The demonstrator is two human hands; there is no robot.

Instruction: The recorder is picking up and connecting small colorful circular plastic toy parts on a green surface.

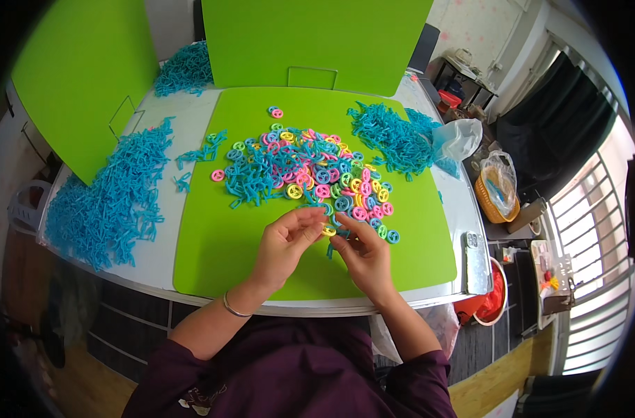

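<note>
Yellow ring (328, 231) (partly hidden) sits in left hand (284, 244).

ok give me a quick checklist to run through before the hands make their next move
1. Left hand has the small yellow wheel-shaped plastic piece at its fingertips: ok.
2. Right hand has a firm grip on something: cannot tell, its fingers hide that.
3. More multicoloured wheel-shaped plastic pieces close by: ok, heaped just beyond both hands.
4. Thin blue branched plastic pieces separate from the wheels: not ok, some lie over the heap's left part.
5. Phone in a pale, shiny case off the flat green mat: ok, it lies right of it.
</note>
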